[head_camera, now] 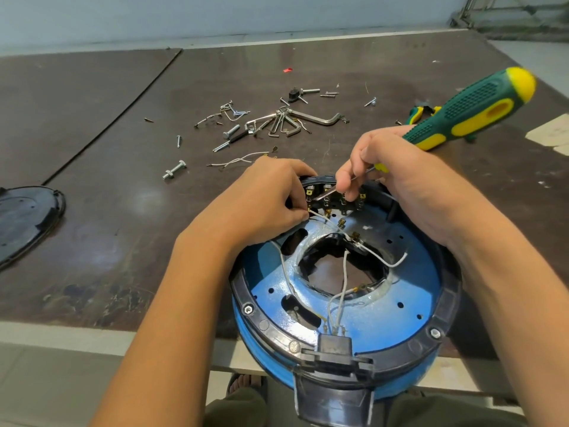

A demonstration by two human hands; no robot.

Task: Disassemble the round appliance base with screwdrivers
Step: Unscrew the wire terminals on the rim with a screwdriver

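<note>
Right hand (pixel 397 186) with screwdriver (pixel 474 109) above scuffed brown table (pixel 123 217), pale wall (pixel 215 16) beyond.

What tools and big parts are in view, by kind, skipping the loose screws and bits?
Base: 1
Screwdriver: 1
Black cover: 1
Hex key set: 1
Half-hidden green-yellow tool: 1
Total: 5
</note>
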